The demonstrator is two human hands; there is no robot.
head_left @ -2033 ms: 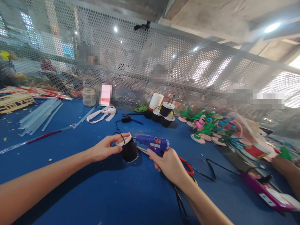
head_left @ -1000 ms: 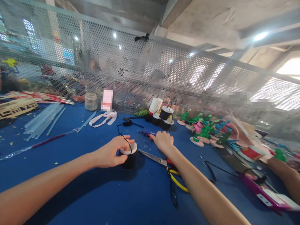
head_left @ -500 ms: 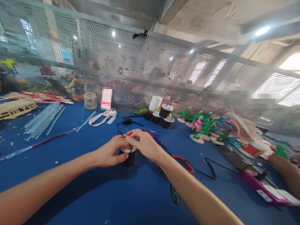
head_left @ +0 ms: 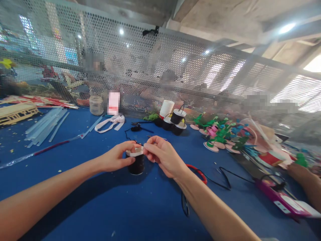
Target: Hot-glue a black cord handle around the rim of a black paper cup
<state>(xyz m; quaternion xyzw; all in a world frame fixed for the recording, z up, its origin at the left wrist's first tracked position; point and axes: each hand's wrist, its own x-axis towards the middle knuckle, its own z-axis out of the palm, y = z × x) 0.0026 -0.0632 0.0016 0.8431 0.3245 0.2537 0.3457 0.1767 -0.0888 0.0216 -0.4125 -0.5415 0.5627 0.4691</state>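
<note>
A small black paper cup (head_left: 136, 166) with a white rim stands upright on the blue table in front of me. My left hand (head_left: 116, 156) is wrapped round its left side, fingers over the rim and thumb against the wall. At the right of the rim, my right hand (head_left: 162, 155) pinches a thin black cord that crosses the cup's top; the fingertips partly hide it. Behind the cup the cord (head_left: 127, 134) trails back to a small dark bundle (head_left: 136, 128).
Black cups with cord handles (head_left: 178, 116) and a white cup stack (head_left: 166, 108) stand behind. Translucent glue sticks (head_left: 45, 125) and a white ribbon (head_left: 110, 124) lie left. Right are colourful craft figures (head_left: 220, 135), a purple power strip (head_left: 286, 201) and another person's hand (head_left: 298, 174).
My right hand has moved right, off the cup's top to the side of its rim. The cord loop over the cup has gone down. My left hand stays on the cup.
</note>
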